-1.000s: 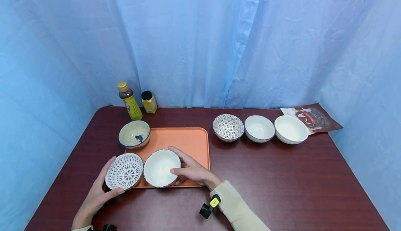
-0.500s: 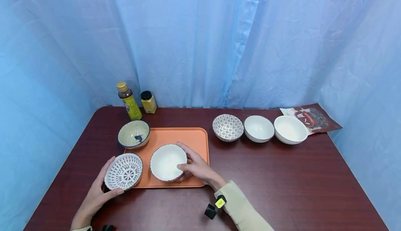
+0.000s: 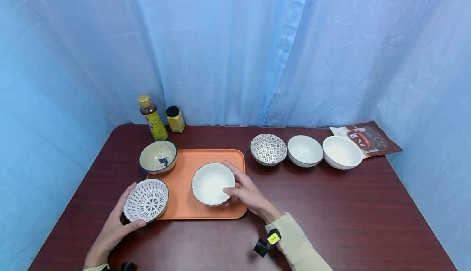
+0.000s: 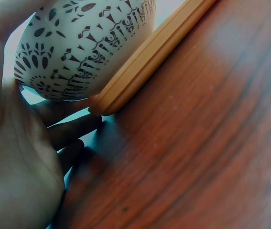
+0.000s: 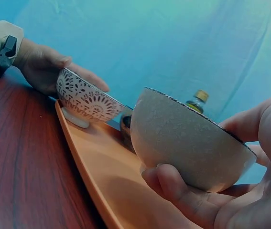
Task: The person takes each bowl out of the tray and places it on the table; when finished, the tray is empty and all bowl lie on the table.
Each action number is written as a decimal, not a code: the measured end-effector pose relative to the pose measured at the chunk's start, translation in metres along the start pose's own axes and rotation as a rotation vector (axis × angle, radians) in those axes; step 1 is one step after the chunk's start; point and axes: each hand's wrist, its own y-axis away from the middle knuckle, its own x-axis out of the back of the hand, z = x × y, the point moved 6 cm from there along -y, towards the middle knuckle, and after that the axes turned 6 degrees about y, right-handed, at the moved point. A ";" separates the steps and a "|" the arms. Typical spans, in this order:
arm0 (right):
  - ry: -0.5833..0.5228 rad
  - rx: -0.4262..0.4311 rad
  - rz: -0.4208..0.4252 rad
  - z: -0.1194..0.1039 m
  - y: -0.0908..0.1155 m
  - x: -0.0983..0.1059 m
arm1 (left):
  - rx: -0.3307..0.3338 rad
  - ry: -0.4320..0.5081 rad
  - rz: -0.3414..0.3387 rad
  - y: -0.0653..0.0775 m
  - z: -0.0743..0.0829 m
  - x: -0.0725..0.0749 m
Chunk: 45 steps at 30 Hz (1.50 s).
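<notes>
My left hand grips a white bowl with a dark petal pattern, thumb on the near side and fingers round the left. That bowl stands at the front left corner of the orange tray; in the left wrist view the patterned bowl sits by the tray's edge. With my right hand I hold a plain white bowl with a dark rim over the tray's right half. The right wrist view shows this bowl raised above the tray, fingers beneath and thumb at its rim.
A beige bowl with a blue fish overlaps the tray's back left corner. Behind it stand a yellow-labelled bottle and a black-lidded jar. Back right are a patterned bowl, a white bowl, stacked white bowls and a brown packet.
My right hand has carried the plain white bowl rightward and slightly back, away from the patterned bowl. The left hand and its bowl have stayed in place.
</notes>
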 end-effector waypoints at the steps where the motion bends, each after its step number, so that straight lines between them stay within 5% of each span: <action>1: -0.024 -0.005 0.002 0.000 0.002 0.003 | -0.001 0.001 -0.001 0.000 0.000 0.000; 12: -0.106 -0.019 0.054 0.000 0.022 0.033 | -0.012 0.004 0.003 0.000 0.002 -0.001; 45: -0.079 -0.029 0.151 0.016 0.074 0.101 | -0.011 0.032 -0.008 0.001 0.001 0.000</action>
